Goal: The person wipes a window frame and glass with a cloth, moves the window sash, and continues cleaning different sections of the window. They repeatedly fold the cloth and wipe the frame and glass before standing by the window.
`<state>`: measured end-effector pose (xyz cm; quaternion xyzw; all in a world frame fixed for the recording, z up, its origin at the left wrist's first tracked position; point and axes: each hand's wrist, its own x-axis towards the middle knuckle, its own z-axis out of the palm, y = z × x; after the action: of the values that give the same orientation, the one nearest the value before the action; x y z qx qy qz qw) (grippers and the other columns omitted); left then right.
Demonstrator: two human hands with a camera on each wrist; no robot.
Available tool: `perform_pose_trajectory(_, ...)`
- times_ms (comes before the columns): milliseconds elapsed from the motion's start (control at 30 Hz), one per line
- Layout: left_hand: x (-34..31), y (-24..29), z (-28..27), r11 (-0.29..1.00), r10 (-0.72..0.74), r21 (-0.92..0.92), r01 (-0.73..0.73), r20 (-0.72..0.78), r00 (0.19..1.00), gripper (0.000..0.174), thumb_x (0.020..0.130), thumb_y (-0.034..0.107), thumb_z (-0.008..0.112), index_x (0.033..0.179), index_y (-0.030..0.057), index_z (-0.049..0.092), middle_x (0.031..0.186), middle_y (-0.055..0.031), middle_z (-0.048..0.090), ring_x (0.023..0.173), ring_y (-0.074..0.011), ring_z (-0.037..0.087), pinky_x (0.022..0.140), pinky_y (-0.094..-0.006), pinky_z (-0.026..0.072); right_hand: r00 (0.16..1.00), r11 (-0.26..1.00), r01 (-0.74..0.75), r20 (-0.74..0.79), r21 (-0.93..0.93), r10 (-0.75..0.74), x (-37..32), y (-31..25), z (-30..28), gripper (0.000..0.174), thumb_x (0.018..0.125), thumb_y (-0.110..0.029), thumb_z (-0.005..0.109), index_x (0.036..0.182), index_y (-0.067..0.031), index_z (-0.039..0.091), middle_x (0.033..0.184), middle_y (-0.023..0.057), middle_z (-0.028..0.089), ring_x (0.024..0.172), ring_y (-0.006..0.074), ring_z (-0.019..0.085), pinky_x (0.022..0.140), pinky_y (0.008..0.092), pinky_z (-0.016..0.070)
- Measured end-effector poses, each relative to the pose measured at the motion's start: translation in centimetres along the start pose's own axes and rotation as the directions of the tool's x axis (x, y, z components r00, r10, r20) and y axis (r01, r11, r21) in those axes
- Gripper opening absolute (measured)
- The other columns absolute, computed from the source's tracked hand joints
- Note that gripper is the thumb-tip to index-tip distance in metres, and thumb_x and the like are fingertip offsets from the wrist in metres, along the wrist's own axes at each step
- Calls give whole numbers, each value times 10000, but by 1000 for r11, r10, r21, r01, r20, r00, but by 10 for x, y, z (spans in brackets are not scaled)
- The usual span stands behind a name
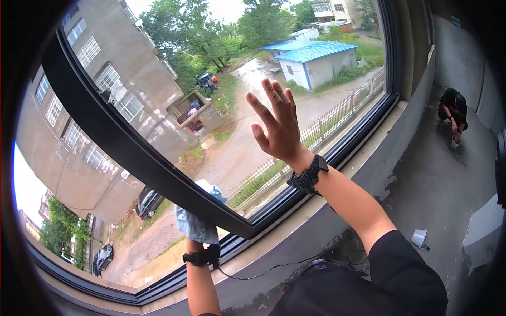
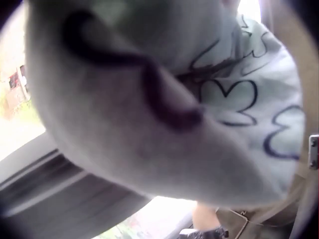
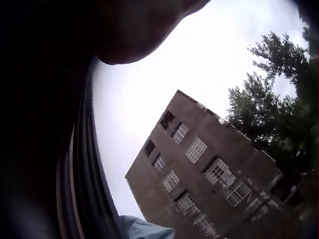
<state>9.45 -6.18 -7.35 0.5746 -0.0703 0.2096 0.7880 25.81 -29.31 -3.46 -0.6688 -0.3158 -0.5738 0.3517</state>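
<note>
A light blue-grey cloth (image 1: pixel 195 224) lies against the lower part of the dark window sash (image 1: pixel 153 168), and part of it shows beyond the sash. My left hand (image 1: pixel 194 246) holds the cloth, its fingers hidden beneath the fabric. Black curved outlines mark the cloth (image 2: pixel 229 99), which fills most of the left wrist view. My right hand (image 1: pixel 279 124) is raised at the window with fingers spread, holding nothing; whether it touches glass, I cannot tell. In the right wrist view, dark skin of the right hand (image 3: pixel 142 35) shows above, and the cloth (image 3: pixel 147 230) below.
The window's lower frame (image 1: pixel 274 210) and sill (image 1: pixel 342 174) run diagonally below my hands. A black cable (image 1: pixel 263 274) hangs from the left wristband. A person (image 1: pixel 453 110) crouches at the right, and a white bucket (image 1: pixel 420 238) stands on the floor.
</note>
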Motion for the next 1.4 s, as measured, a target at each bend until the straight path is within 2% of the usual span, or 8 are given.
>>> perform_pose_trajectory(167,37,118,72,991,130,-52,-124,116,985,355,935,362,463,1096,52,530,938,-89,576,836,-209,562,780,-358,474,996,1000,22,86,23,-23,-6,4,-2,548,901,-295,422,1436,-227,321,1504,169,203,1396,335,183,1119,523,113)
perform_pose_trajectory(267,87,173,31,990,140,-51,-132,466,873,372,947,322,435,1173,35,507,1028,-99,583,924,-220,566,876,-367,453,997,999,27,66,21,-28,-7,8,3,551,898,-310,401,1438,-234,318,1501,172,217,1400,334,174,1130,507,69)
perform_pose_trajectory(500,97,144,-23,964,241,66,-257,183,953,330,890,235,503,1128,9,534,988,-100,601,859,-213,582,814,-332,462,995,1000,13,98,22,-16,-4,10,-1,556,906,-309,364,1451,-237,283,1517,157,185,1406,302,169,1144,486,56)
perform_pose_trajectory(633,79,112,-13,913,384,147,-381,11,923,311,857,186,542,1103,-5,549,965,-101,611,822,-209,591,779,-312,468,993,998,-11,117,63,4,-5,7,-1,687,803,-255,572,1440,-266,317,1520,153,183,1418,296,138,1141,482,48)
perform_pose_trajectory(900,-10,100,50,467,828,726,-504,-160,537,289,793,87,620,1052,-35,579,919,-102,631,748,-202,608,709,-272,478,947,915,162,202,370,-249,-8,0,-65,327,737,-106,617,1062,-145,619,1315,35,515,1163,256,479,954,399,396)
perform_pose_trajectory(1033,-21,78,104,308,619,806,-506,234,750,287,760,38,659,1026,-49,595,897,-103,642,710,-198,617,674,-252,483,902,877,198,269,438,-338,-12,-8,-77,307,706,-87,628,1011,-117,603,1229,51,539,1078,253,511,897,379,447)
perform_pose_trajectory(1100,-12,73,135,128,422,771,-624,527,737,196,655,-42,694,827,-25,601,706,-96,551,581,-157,521,533,-250,404,874,853,238,280,464,-397,-15,-8,-84,263,708,-96,642,969,-111,606,1226,52,542,1059,252,527,883,377,457)
perform_pose_trajectory(1400,-3,46,146,162,220,695,-700,666,713,314,586,-24,748,883,22,658,699,-72,552,580,-183,552,529,-271,434,781,757,316,295,572,-550,-24,-2,-115,210,574,-137,711,750,-102,602,1117,36,554,1109,250,511,868,415,444)
